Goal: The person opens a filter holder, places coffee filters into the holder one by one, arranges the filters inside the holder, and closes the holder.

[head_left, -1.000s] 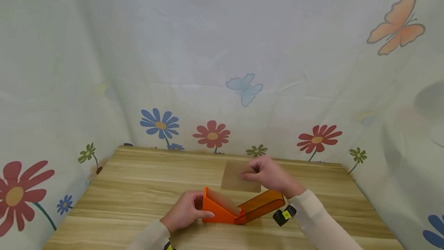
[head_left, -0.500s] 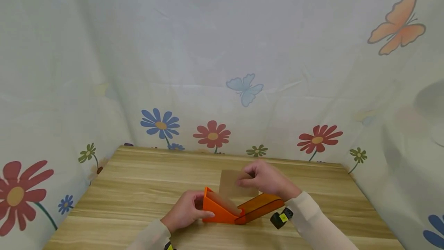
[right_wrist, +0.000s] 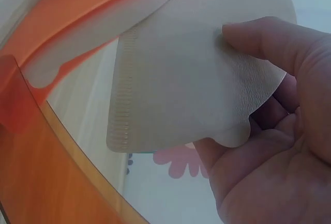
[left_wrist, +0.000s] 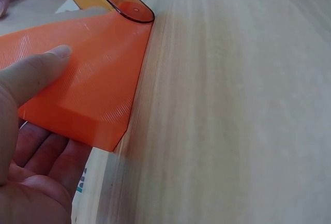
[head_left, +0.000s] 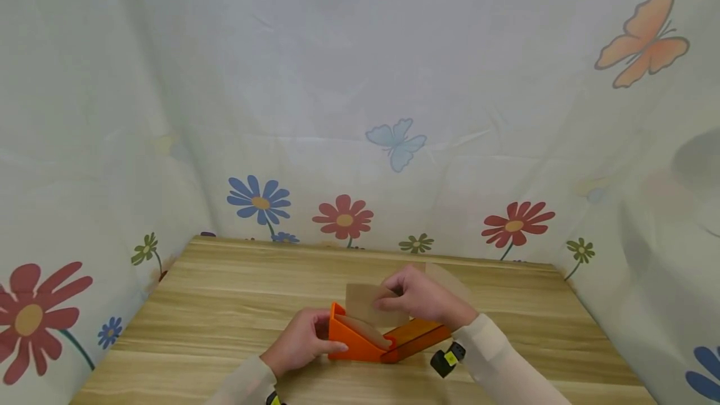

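Observation:
My left hand (head_left: 300, 342) grips an orange coffee filter holder (left_wrist: 98, 84), thumb on its side wall and fingers under its end. Tan filter papers (right_wrist: 98, 38) stand inside it. The holder's see-through amber lid (head_left: 416, 337) is swung out to the right. Above and behind the holder, my right hand (head_left: 424, 295) pinches a flat tan coffee filter (right_wrist: 176, 74) between thumb and fingers. One side of this filter has a crimped seam, and a small tab sticks out along its lower edge. Its left part overlaps the holder's far side in the head view.
The wood-grain table (head_left: 236, 286) runs back to a white curtain (head_left: 315, 80) printed with flowers and butterflies. Behind the right hand shows a pale tan rounded paper edge (head_left: 450, 280). Each wrist wears a small black device (head_left: 447, 360) with a yellow mark.
My right hand and the coffee filter have moved left and down, closer to the holder. A pale rounded paper edge now shows behind that hand. The left hand and the holder stay in place.

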### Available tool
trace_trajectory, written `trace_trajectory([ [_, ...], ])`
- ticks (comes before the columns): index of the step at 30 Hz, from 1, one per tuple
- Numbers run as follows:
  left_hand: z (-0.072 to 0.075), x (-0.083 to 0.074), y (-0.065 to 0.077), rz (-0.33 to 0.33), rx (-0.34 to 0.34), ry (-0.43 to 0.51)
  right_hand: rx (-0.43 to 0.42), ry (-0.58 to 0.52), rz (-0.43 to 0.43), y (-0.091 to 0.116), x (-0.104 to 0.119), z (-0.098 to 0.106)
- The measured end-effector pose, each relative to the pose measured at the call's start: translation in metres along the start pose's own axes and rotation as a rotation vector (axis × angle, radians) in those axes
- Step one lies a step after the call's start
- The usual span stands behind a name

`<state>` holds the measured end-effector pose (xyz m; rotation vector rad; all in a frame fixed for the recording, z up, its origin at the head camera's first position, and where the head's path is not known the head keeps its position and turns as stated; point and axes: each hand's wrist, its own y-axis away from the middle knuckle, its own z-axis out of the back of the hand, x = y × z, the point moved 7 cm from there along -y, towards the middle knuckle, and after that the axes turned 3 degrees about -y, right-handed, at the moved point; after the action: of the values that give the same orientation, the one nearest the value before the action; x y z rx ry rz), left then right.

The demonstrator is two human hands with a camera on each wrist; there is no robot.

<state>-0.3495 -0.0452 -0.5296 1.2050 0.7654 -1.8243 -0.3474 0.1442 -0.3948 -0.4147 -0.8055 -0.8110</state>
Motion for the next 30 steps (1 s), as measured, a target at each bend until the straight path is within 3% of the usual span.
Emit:
trace_trajectory([
  [11, -0.001, -0.002, 0.000, -0.017, 0.006, -0.006, 0.050, 0.006, -0.031, -0.005, -0.006, -0.017],
  [22, -0.002, -0.008, 0.002, -0.036, 0.004, -0.003, 0.070, 0.025, -0.006, -0.006, -0.010, -0.027],
  [30, -0.001, -0.007, 0.003, -0.041, 0.002, -0.005, 0.016, 0.094, -0.044, -0.005, -0.009, -0.030],
])
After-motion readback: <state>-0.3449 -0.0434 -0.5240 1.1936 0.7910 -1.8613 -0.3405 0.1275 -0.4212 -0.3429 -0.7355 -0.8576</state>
